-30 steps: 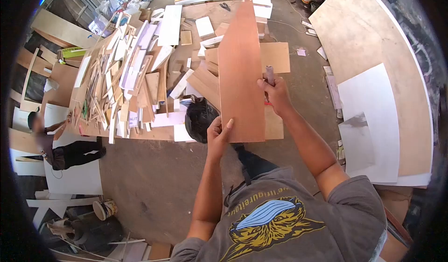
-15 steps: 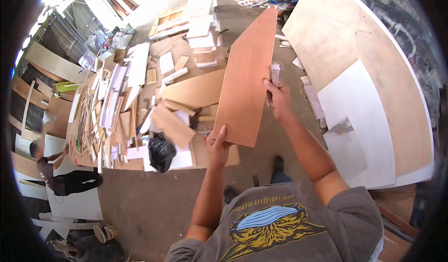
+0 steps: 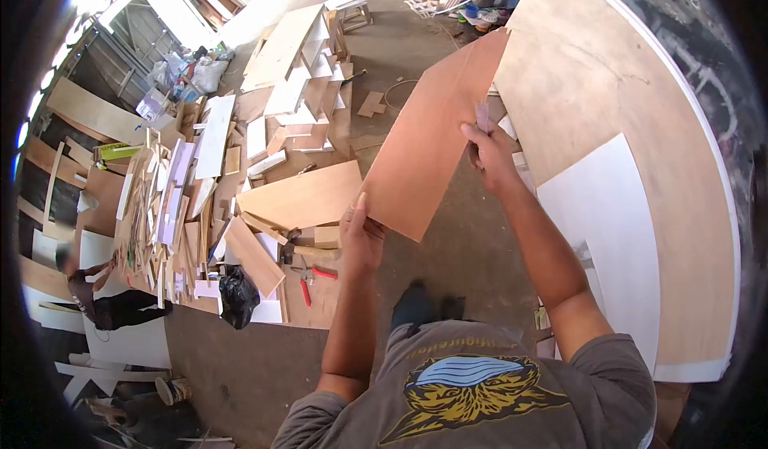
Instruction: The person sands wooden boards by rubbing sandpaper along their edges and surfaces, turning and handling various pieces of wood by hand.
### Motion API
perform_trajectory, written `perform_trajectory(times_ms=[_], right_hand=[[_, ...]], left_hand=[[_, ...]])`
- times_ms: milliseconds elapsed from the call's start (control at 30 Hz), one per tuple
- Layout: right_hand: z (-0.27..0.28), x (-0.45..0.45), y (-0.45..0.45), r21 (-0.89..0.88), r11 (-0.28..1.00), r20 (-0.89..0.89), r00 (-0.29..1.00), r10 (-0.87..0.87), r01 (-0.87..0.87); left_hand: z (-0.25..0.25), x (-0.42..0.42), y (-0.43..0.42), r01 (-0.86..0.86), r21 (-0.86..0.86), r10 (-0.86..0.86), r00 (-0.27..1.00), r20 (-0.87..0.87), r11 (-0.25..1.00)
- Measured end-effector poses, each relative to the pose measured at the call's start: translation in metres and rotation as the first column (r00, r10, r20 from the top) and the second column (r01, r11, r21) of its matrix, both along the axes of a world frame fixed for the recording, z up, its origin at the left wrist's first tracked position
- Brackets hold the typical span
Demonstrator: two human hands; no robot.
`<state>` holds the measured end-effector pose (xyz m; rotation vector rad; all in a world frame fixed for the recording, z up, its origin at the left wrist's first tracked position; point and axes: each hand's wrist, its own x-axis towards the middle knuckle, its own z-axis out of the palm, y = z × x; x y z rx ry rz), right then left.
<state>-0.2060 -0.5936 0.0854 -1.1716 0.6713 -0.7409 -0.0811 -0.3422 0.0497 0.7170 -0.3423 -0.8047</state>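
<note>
A reddish-brown wooden panel [image 3: 436, 133] with an angled top is held tilted in front of me, its upper end toward the right. My left hand [image 3: 362, 237] grips its lower left edge, thumb on the face. At the right edge, my right hand [image 3: 492, 157] is closed around the panel, together with a small pale strip [image 3: 482, 118] that sticks up beside the thumb. The fingers behind the panel are partly hidden.
A low table [image 3: 314, 314] at the left bears wood offcuts, a black plastic bag [image 3: 238, 295] and red-handled pliers [image 3: 305, 289]. Large boards [image 3: 608, 73] lean at the right. Another person [image 3: 104, 297] stands at the far left.
The panel has tilted further and its top has moved right, with both hands still on it. The view has shifted, so the table sits further left and the red-handled pliers show.
</note>
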Motion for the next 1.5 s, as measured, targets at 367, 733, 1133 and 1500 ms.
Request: perform_trajectory(times_ms=[367, 733, 1133, 1500], right_hand=[[-0.017, 0.166, -0.138, 0.024, 0.973, 0.105, 0.968, 0.226, -0.23], [0.0, 0.332, -0.226, 0.072, 0.878, 0.143, 0.876, 0.46, -0.473], [-0.013, 0.455, -0.319, 0.14, 0.674, 0.215, 0.687, 0.694, -0.725], [-0.002, 0.481, -0.323, 0.168, 0.591, 0.236, 0.614, 0.753, -0.789]], left_hand=[[-0.024, 0.122, -0.125, -0.375, -0.012, 0.375, 0.924, 0.068, 0.927], [0.016, 0.247, -0.22, -0.683, 0.053, 0.682, 0.73, 0.038, 0.728], [0.031, 0.299, -0.321, -0.886, 0.142, 0.885, 0.456, 0.089, 0.442], [0.039, 0.31, -0.332, -0.935, 0.218, 0.951, 0.301, 0.067, 0.281]])
